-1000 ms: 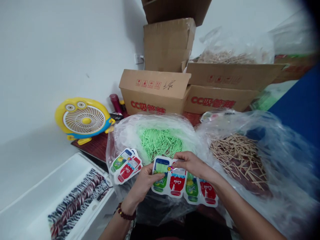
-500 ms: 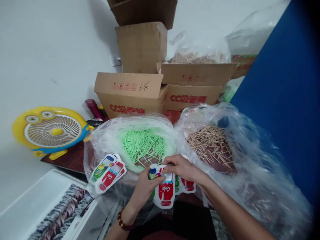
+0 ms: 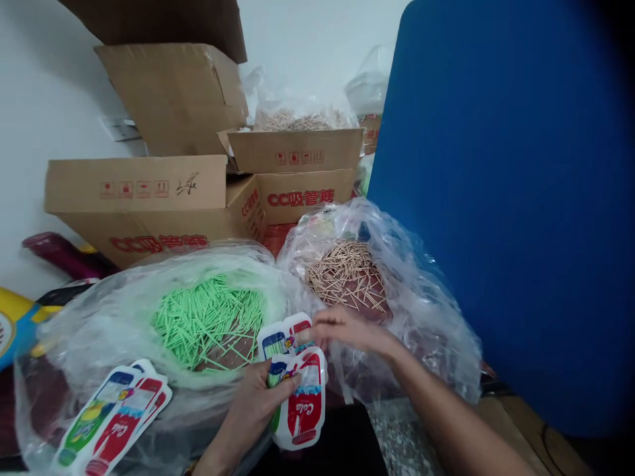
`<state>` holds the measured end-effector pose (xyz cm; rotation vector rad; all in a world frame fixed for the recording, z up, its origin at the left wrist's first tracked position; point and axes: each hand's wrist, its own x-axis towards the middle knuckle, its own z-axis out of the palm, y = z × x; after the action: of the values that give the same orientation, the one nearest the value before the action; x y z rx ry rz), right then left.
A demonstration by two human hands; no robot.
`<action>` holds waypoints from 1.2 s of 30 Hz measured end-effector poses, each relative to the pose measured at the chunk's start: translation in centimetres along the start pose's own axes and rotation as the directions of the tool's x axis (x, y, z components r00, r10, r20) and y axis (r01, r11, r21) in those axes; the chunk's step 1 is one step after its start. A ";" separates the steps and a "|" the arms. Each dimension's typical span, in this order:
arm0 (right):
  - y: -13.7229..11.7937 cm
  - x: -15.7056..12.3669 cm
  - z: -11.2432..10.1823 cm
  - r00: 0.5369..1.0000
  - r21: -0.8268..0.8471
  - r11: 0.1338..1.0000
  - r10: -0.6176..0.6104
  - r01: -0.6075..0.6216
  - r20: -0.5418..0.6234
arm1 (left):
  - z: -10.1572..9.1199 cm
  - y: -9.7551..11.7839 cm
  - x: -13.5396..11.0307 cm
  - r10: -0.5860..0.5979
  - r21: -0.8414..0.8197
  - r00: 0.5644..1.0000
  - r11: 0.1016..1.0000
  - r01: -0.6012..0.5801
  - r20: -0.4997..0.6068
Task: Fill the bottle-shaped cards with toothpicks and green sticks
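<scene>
My left hand [image 3: 258, 400] is closed around a strip of bottle-shaped packets [image 3: 302, 403] printed in red, white and green, held upright low in the middle. My right hand [image 3: 347, 329] hovers just above and right of the strip, fingers extended and blurred, reaching over the clear bag of tan sticks [image 3: 347, 274]. The clear bag of green sticks [image 3: 208, 320] lies to the left of both hands. More bottle-shaped packets [image 3: 116, 420] rest on the plastic at the lower left.
Cardboard boxes [image 3: 143, 198] with red lettering are stacked behind the bags. A blue panel [image 3: 506, 198] fills the right side. A maroon bottle [image 3: 59, 254] and the edge of a yellow fan [image 3: 12, 324] are at the far left.
The view swung to the right, bringing the blue panel in. The packet strip was folded together into my left hand. My right hand let go of it and moved up toward the tan sticks.
</scene>
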<state>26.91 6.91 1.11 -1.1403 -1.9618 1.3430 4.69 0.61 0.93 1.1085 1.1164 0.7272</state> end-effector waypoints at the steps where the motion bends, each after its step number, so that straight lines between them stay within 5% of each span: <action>1: 0.9 0.3 -1.3 0.995 -0.115 0.992 0.033 -0.044 -0.095 | 0.2 -0.1 0.1 -0.010 -0.001 1.000 1.000 0.010 0.018; 3: 2.7 1.4 -3.9 0.922 -0.453 0.846 0.106 -0.280 -0.373 | 0.5 -0.6 0.2 -0.019 -0.005 0.999 1.000 0.019 0.038; 6: 4.9 3.7 -6.5 0.863 -0.539 0.730 0.139 -0.421 -0.485 | 0.9 -1.8 0.2 -0.049 -0.025 0.998 0.998 0.050 0.049; 18: 7.3 9.3 -5.4 0.819 -0.720 0.392 0.301 -0.573 -0.489 | -0.4 -3.3 -0.6 -0.158 -0.186 0.986 0.972 0.145 -0.057; 25: 6.6 10.9 -7.3 0.813 -0.746 0.388 0.467 -0.541 -0.347 | -0.9 -3.7 -0.3 -0.144 -0.224 0.988 0.966 0.128 -0.058; 36: 5.7 3.7 -7.3 0.932 -0.795 0.525 0.338 -0.305 -0.134 | -1.0 -3.5 -0.4 -0.131 -0.211 0.989 0.971 0.116 -0.063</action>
<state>32.67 14.68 -1.51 -1.9864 -2.5721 0.5255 3.36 -0.58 -2.27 0.8342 1.1359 0.7734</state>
